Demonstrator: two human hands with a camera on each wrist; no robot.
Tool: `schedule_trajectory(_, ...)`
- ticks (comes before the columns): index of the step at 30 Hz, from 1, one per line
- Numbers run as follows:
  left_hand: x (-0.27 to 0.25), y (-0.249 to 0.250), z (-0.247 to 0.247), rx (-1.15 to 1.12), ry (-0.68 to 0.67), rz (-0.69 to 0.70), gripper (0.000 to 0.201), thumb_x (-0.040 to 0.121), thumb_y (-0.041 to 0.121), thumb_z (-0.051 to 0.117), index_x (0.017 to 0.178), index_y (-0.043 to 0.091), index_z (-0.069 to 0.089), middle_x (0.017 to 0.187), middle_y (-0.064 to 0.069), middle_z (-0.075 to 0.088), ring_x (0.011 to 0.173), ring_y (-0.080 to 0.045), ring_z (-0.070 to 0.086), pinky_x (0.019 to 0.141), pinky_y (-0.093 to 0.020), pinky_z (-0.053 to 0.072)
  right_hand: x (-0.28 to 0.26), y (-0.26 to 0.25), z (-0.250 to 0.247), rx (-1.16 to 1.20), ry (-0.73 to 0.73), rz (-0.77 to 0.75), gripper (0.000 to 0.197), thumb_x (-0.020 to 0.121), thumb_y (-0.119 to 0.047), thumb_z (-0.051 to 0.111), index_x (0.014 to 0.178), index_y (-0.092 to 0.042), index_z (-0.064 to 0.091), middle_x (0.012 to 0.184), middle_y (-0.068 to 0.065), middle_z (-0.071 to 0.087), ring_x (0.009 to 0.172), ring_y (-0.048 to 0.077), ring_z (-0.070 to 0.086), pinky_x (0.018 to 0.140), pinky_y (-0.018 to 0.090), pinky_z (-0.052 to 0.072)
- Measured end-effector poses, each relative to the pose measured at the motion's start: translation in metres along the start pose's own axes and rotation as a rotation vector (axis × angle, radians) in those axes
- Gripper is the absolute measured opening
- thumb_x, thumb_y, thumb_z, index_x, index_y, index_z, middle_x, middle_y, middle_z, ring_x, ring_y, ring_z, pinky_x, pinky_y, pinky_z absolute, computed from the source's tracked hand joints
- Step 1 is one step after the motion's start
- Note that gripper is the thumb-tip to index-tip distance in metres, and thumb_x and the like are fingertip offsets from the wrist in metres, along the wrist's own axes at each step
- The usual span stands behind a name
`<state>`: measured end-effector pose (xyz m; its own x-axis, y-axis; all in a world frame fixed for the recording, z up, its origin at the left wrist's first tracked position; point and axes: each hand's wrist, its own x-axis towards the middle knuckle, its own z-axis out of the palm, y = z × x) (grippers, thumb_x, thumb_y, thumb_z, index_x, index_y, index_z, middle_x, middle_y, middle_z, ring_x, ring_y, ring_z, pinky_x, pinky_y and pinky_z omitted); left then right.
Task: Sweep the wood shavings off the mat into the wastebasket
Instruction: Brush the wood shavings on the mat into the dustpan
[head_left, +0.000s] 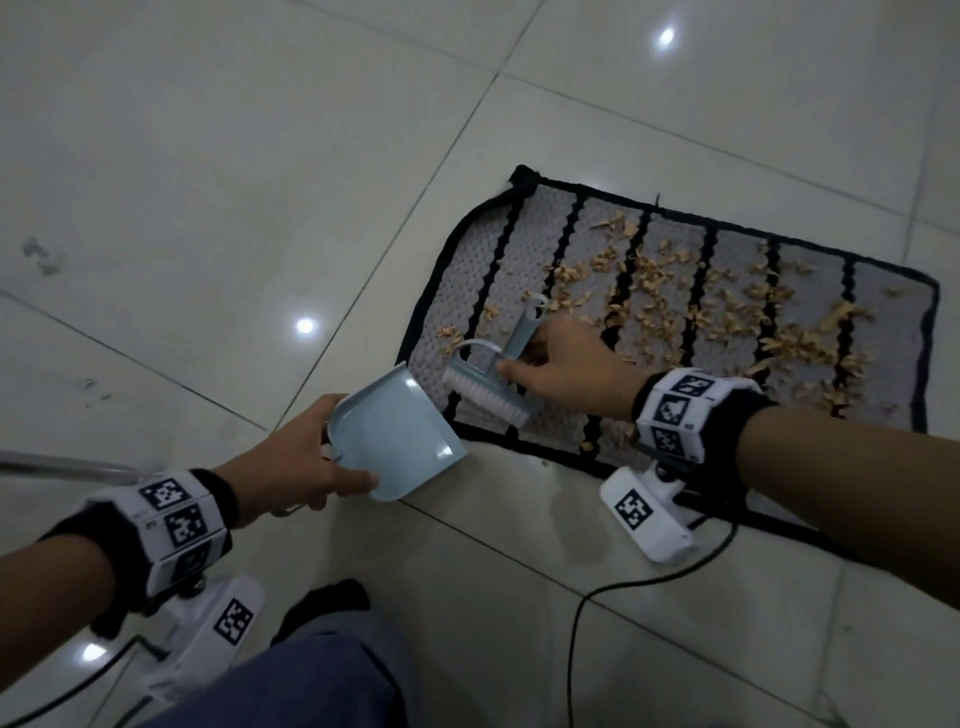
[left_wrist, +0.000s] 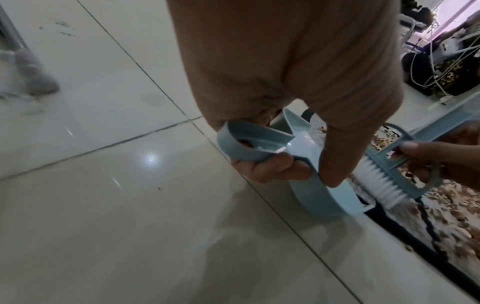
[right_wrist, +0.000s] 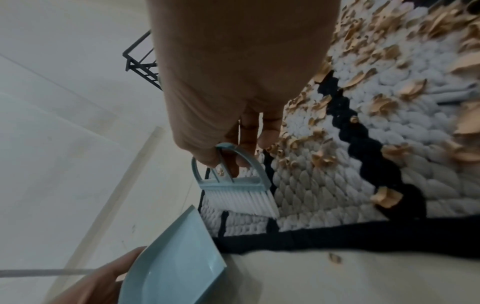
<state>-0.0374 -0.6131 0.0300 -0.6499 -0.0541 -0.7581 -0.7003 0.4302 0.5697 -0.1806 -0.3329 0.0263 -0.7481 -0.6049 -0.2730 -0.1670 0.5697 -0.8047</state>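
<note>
A grey mat (head_left: 524, 249) with black stripes lies on the tiled floor, strewn with tan wood shavings (head_left: 670, 291). My right hand (head_left: 563, 371) holds a small blue hand brush (head_left: 488, 384) by its handle, white bristles (right_wrist: 240, 200) on the mat's near left corner. My left hand (head_left: 306, 462) grips the handle of a light blue dustpan (head_left: 395, 441), tilted just off the mat's corner, its lip toward the brush. In the left wrist view the dustpan handle (left_wrist: 241, 142) sits in my curled fingers. The pan looks empty. A black wire wastebasket (right_wrist: 141, 61) shows partly behind my right hand.
Pale glossy floor tiles (head_left: 208, 182) surround the mat. A black cable (head_left: 613, 597) trails across the floor near my right wrist. My knee in blue trousers (head_left: 311, 680) is at the bottom. A few shavings (right_wrist: 335, 258) lie on the floor beside the mat's near edge.
</note>
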Motion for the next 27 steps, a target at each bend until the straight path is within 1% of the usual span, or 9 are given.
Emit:
schedule_trajectory(3,0.0,0.001,0.007,-0.021,0.002,-0.006,0.089,0.047,0.039,0.089,0.122,0.049,0.042,0.11,-0.008,0.061,0.077,-0.046,0.063,0.064,-0.044,0.047,0.002,0.01,-0.005,-0.011,0.042,0.044,0.035,0.091,-0.022,0.062,0.074,0.009,0.06,0.067,0.028,0.06,0.057,0.043,0.054,0.047,0.042,0.047)
schedule_trajectory(5,-0.002,0.002,0.009,-0.04,0.0,-0.004,0.086,0.051,0.034,0.091,0.12,0.048,0.042,0.111,-0.007,0.06,0.069,-0.036,0.06,0.063,-0.043,0.047,-0.001,0.017,-0.02,-0.014,0.133,0.08,0.039,0.09,-0.022,0.063,0.069,0.01,0.057,0.065,0.028,0.059,0.053,0.041,0.052,0.047,0.042,0.047)
schedule_trajectory(9,-0.005,0.005,0.011,-0.046,0.031,-0.006,0.092,0.062,0.024,0.093,0.13,0.043,0.034,0.111,-0.006,0.058,0.06,-0.024,0.054,0.054,-0.035,0.044,-0.007,0.021,-0.036,0.021,0.283,0.072,0.038,0.089,-0.028,0.064,0.074,0.006,0.061,0.067,0.018,0.066,0.061,0.036,0.062,0.051,0.047,0.055)
schedule_trajectory(11,-0.008,0.008,0.011,-0.037,0.03,-0.003,0.1,0.059,0.025,0.094,0.132,0.046,0.028,0.111,-0.005,0.057,0.058,-0.021,0.053,0.048,-0.031,0.043,-0.002,0.01,-0.028,0.073,0.29,0.032,0.04,0.09,-0.029,0.063,0.075,0.009,0.06,0.068,0.018,0.066,0.059,0.035,0.061,0.052,0.045,0.055)
schedule_trajectory(13,-0.01,0.009,0.011,-0.033,0.018,0.012,0.11,0.058,0.02,0.095,0.137,0.046,0.022,0.117,-0.002,0.053,0.058,-0.017,0.054,0.045,-0.028,0.044,0.009,-0.001,-0.011,0.096,0.243,0.009,0.041,0.09,-0.028,0.062,0.078,0.011,0.061,0.071,0.023,0.066,0.064,0.041,0.062,0.053,0.05,0.054)
schedule_trajectory(17,-0.013,0.014,0.015,-0.018,0.014,0.047,0.125,0.059,0.011,0.094,0.145,0.044,0.01,0.125,0.003,0.045,0.064,-0.015,0.054,0.041,-0.022,0.044,0.03,-0.016,0.023,0.106,0.235,0.018,0.038,0.089,-0.027,0.062,0.075,0.008,0.067,0.07,0.021,0.069,0.064,0.038,0.065,0.054,0.052,0.054)
schedule_trajectory(22,-0.011,0.016,0.02,0.012,-0.006,0.156,0.124,0.056,0.01,0.095,0.146,0.037,0.014,0.124,0.014,0.043,0.092,-0.007,0.053,0.054,-0.014,0.05,0.024,0.002,0.02,0.109,0.366,0.169,0.04,0.086,-0.024,0.067,0.06,0.004,0.059,0.059,0.02,0.064,0.051,0.026,0.058,0.047,0.042,0.051)
schedule_trajectory(25,-0.007,0.019,0.019,-0.011,-0.027,0.186,0.123,0.057,0.009,0.094,0.147,0.036,0.014,0.124,0.019,0.042,0.105,0.002,0.05,0.069,-0.01,0.052,0.002,0.022,0.0,0.138,0.506,0.258,0.032,0.084,-0.017,0.069,0.061,0.005,0.061,0.059,0.015,0.065,0.052,0.031,0.061,0.047,0.038,0.052)
schedule_trajectory(27,-0.003,0.021,0.016,0.011,-0.048,0.192,0.125,0.056,0.013,0.095,0.147,0.038,0.013,0.125,0.021,0.042,0.107,0.005,0.049,0.073,-0.009,0.051,-0.014,0.028,-0.01,0.158,0.58,0.277,0.033,0.084,-0.015,0.069,0.062,0.008,0.06,0.057,0.016,0.063,0.048,0.034,0.056,0.047,0.04,0.051)
